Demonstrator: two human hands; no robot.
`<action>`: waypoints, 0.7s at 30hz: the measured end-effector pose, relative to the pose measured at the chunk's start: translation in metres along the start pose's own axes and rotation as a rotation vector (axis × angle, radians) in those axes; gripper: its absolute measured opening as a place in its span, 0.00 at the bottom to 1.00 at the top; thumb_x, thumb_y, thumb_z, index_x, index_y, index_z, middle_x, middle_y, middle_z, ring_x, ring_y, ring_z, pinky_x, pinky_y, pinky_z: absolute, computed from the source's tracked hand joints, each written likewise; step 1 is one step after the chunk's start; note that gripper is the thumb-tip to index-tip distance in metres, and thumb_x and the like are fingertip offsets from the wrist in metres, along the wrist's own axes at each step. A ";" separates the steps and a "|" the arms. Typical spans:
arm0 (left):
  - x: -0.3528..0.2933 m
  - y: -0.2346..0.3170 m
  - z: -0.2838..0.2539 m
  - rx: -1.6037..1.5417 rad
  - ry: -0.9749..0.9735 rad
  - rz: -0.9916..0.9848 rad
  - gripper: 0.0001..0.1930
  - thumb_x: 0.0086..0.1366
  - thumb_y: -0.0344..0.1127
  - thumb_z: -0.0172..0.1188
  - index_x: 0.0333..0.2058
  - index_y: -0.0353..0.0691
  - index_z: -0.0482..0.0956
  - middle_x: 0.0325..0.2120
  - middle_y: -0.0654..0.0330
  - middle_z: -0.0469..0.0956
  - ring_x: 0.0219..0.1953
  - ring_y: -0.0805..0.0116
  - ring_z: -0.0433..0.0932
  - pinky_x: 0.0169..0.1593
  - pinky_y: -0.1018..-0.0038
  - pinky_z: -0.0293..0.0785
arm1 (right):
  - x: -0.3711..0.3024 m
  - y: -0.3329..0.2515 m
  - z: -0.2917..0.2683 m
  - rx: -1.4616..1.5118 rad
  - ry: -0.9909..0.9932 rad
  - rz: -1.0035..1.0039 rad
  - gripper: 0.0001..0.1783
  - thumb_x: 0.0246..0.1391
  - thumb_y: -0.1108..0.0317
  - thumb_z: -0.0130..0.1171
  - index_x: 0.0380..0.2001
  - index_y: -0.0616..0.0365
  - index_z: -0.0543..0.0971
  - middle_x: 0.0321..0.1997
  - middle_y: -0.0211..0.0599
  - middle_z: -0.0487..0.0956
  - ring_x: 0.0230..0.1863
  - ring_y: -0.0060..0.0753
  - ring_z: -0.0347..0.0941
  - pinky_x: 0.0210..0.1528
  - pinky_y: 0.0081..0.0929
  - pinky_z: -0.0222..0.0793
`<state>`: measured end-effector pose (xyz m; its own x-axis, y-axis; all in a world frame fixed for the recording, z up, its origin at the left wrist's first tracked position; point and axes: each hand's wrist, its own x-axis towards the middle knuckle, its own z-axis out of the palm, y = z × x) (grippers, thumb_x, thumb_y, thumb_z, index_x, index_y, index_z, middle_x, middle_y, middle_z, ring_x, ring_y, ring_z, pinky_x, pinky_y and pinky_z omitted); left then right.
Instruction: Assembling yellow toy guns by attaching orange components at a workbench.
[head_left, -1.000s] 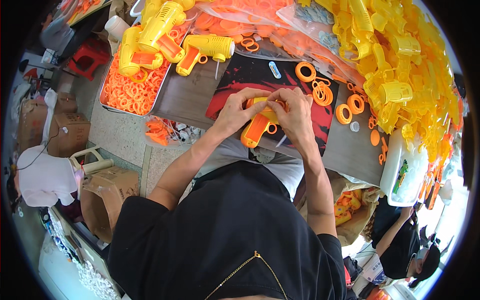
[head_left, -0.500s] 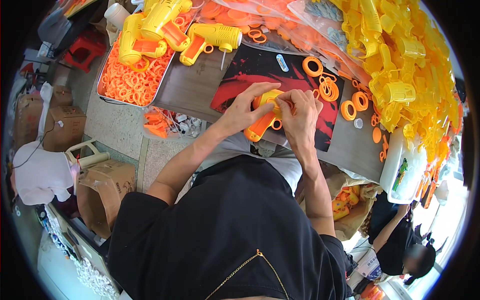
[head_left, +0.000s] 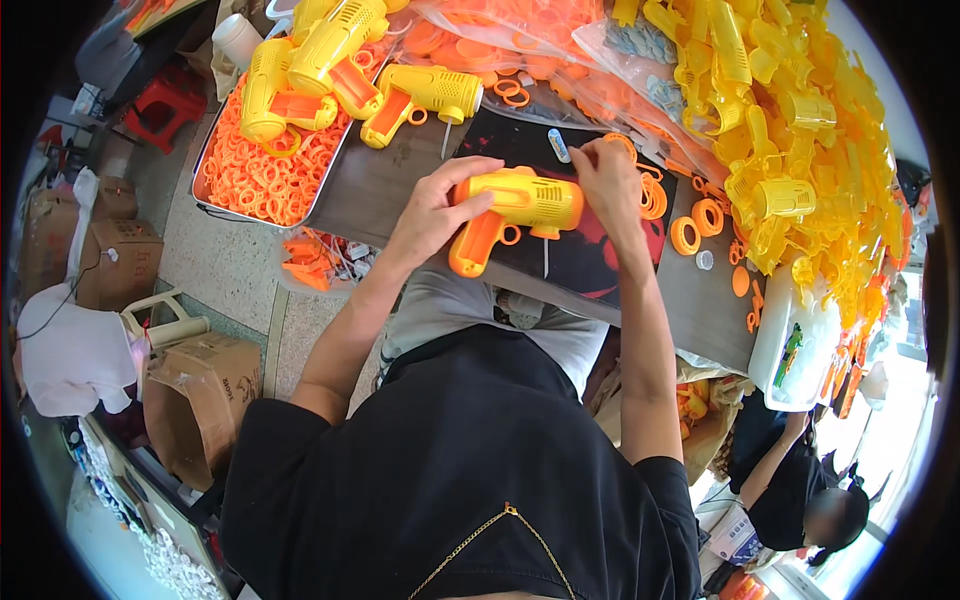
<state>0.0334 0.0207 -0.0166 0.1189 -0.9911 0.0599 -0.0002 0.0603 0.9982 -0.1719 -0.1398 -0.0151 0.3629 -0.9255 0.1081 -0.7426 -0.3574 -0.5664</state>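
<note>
My left hand [head_left: 440, 208] grips a yellow toy gun [head_left: 535, 203] with an orange handle around its rear end, thumb and fingers on either side. The gun lies sideways above the dark mat, its orange-rimmed front toward the right and a trigger ring by the handle. My right hand [head_left: 608, 180] is off the gun, over the far part of the mat, its fingers bent and fingertips close together. They are beside a small blue-and-white oval piece [head_left: 558, 146]; whether they touch it, I cannot tell. An orange ring [head_left: 621, 146] is partly hidden behind that hand.
Several yellow toy guns [head_left: 425, 92] lie by a metal tray [head_left: 205, 165] of small orange rings. Yellow shell parts [head_left: 785, 150] pile at the right, above a white bin [head_left: 795, 355]. Orange rings [head_left: 686, 236] and a clear cap [head_left: 705, 260] lie nearer. Another person [head_left: 800, 510] is at lower right.
My right hand has left the toy gun and moved outward to the blue-and-white piece. The gun, in my left hand, has turned to lie lengthwise, its side showing more. The view has shifted slightly.
</note>
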 end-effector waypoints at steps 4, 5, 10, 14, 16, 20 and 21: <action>-0.010 0.000 -0.015 -0.032 0.072 -0.044 0.19 0.66 0.30 0.62 0.56 0.35 0.77 0.55 0.56 0.75 0.57 0.69 0.74 0.61 0.74 0.68 | 0.007 0.004 0.030 -0.135 0.179 -0.132 0.14 0.52 0.59 0.68 0.30 0.59 0.80 0.36 0.44 0.77 0.42 0.48 0.74 0.46 0.43 0.67; -0.012 -0.001 -0.019 -0.020 0.080 -0.028 0.19 0.66 0.30 0.62 0.56 0.35 0.77 0.55 0.56 0.75 0.57 0.69 0.74 0.61 0.73 0.68 | 0.007 0.005 0.031 -0.094 0.185 -0.121 0.13 0.51 0.60 0.69 0.29 0.58 0.80 0.35 0.41 0.77 0.42 0.48 0.74 0.48 0.47 0.66; -0.007 -0.009 -0.017 -0.007 0.097 -0.005 0.20 0.65 0.30 0.63 0.55 0.34 0.77 0.55 0.54 0.75 0.57 0.67 0.74 0.62 0.73 0.67 | 0.011 0.010 0.012 0.083 0.050 -0.025 0.13 0.51 0.64 0.69 0.33 0.61 0.79 0.33 0.42 0.79 0.35 0.42 0.77 0.40 0.39 0.69; 0.017 -0.006 0.016 0.293 0.040 0.165 0.21 0.65 0.28 0.62 0.57 0.35 0.76 0.57 0.53 0.72 0.59 0.68 0.72 0.61 0.75 0.67 | -0.007 -0.001 -0.041 0.527 0.080 -0.046 0.08 0.56 0.71 0.65 0.34 0.63 0.78 0.28 0.26 0.78 0.29 0.15 0.69 0.34 0.18 0.66; 0.035 0.011 0.044 0.371 0.152 0.321 0.21 0.64 0.28 0.64 0.56 0.36 0.77 0.52 0.53 0.75 0.56 0.68 0.74 0.59 0.75 0.69 | -0.024 -0.021 -0.067 0.442 -0.004 -0.060 0.07 0.56 0.71 0.65 0.35 0.62 0.79 0.28 0.26 0.77 0.29 0.15 0.69 0.34 0.18 0.66; 0.061 0.049 0.064 0.273 0.029 0.252 0.21 0.61 0.28 0.66 0.54 0.37 0.79 0.38 0.58 0.82 0.45 0.70 0.80 0.53 0.75 0.74 | -0.046 -0.031 -0.082 0.508 -0.081 -0.089 0.07 0.58 0.71 0.65 0.38 0.60 0.79 0.30 0.26 0.77 0.33 0.14 0.69 0.37 0.17 0.65; 0.065 0.050 0.067 0.224 0.015 0.304 0.18 0.62 0.27 0.66 0.52 0.36 0.80 0.31 0.64 0.82 0.38 0.75 0.80 0.47 0.76 0.76 | -0.051 -0.029 -0.082 0.592 -0.042 -0.050 0.08 0.59 0.70 0.65 0.39 0.61 0.79 0.31 0.25 0.77 0.33 0.14 0.69 0.38 0.16 0.65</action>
<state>-0.0258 -0.0484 0.0373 0.0947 -0.9300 0.3552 -0.2547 0.3223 0.9117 -0.2151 -0.0922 0.0630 0.4203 -0.8994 0.1203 -0.2886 -0.2582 -0.9220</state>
